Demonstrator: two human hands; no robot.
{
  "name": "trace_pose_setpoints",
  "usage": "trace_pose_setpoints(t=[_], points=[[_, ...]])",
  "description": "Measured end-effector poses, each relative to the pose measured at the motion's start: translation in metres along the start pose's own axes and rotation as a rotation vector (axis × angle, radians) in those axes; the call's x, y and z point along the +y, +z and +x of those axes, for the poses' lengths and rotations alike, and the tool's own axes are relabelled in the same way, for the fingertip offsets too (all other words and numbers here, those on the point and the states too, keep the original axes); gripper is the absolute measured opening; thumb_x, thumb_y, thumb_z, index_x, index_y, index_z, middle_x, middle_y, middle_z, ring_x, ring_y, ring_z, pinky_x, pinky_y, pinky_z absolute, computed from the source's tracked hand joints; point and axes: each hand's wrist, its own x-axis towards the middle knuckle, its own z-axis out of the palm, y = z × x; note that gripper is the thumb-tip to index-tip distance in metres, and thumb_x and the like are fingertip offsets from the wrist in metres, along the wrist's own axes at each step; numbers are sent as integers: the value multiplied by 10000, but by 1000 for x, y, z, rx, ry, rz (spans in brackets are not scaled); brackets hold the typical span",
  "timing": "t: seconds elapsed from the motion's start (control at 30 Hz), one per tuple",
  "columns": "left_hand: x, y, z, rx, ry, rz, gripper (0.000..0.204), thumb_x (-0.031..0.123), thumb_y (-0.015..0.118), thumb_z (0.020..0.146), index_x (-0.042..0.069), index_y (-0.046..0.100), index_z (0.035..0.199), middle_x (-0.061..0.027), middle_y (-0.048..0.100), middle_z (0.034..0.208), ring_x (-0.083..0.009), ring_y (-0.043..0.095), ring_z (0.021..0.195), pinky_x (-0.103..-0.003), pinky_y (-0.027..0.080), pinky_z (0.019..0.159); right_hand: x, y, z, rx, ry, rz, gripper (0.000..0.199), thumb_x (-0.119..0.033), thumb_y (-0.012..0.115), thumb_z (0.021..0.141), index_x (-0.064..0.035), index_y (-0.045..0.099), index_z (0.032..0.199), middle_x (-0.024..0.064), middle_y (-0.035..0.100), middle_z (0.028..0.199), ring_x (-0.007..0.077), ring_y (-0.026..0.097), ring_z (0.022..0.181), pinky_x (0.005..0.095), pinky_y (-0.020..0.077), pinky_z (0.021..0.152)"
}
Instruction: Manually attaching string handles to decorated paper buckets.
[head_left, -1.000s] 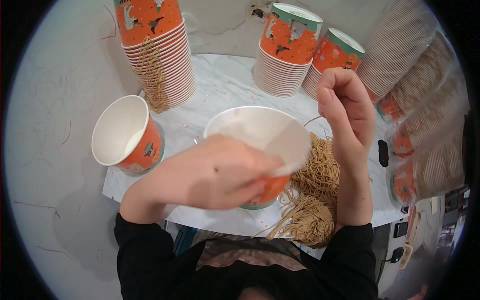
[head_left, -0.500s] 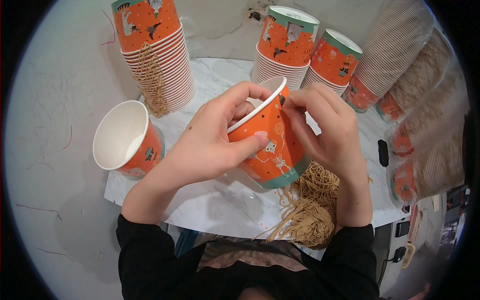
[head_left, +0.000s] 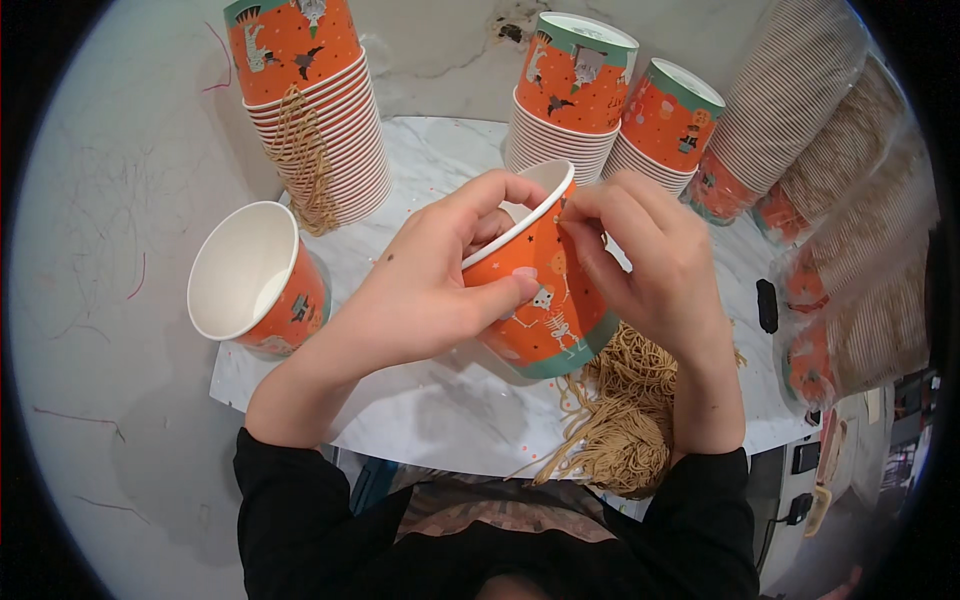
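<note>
left hand (head_left: 430, 290) gripping orange paper cup (head_left: 545, 300), right hand (head_left: 650, 265) at rim — perhaps pinching

a: the left hand (head_left: 425, 290) covers much of the cup (head_left: 540, 285); its inside barely shows.
b: the string pile (head_left: 620, 420) runs under the right hand (head_left: 650, 265), and the top-left stack (head_left: 310, 100) is probably cut off.

Both forearms are bare, with long black fabric sleeves (head_left: 300, 500) pushed up towards the elbows. The left hand (head_left: 420, 290) and right hand (head_left: 650, 270) wear no gloves, rings or watch. The black top continues across the chest
</note>
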Motion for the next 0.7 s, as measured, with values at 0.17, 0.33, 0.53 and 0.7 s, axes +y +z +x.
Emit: trace_pose_setpoints(t=[0.17, 0.33, 0.53, 0.7], points=[[3, -4, 2, -47, -97, 3, 469, 23, 632, 943, -4, 441, 1371, -100, 679, 1127, -109, 665, 997, -268, 583, 826, 3, -2, -1, -51, 68, 80, 148, -5, 706, 814, -20, 609, 924, 110, 601, 816, 308, 629, 746, 384, 511, 633], [-17, -22, 20, -121, -191, -510, 412, 137, 562, 996, -68, 521, 1351, -148, 657, 1244, -174, 662, 1111, -317, 525, 994, 11, 2, -5, -95, 199, 243, 111, 22, 708, 820, 7, 644, 909, 107, 647, 838, 266, 661, 765, 333, 527, 671], [-40, -27, 32, -156, -291, -595, 368, 99, 590, 984, -78, 551, 1305, -153, 670, 1213, -177, 685, 1066, -304, 558, 945, 14, 12, -8, -134, 283, 338, 82, 14, 710, 834, 23, 664, 900, 106, 669, 831, 241, 678, 774, 316, 537, 692], [-41, -21, 32, -120, -278, -521, 259, 74, 583, 984, -66, 608, 1199, -111, 695, 1128, -129, 692, 992, -250, 563, 873, 15, 10, -8, -152, 336, 439, 82, -22, 709, 839, 15, 660, 894, 116, 670, 828, 277, 676, 762, 346, 538, 673]])
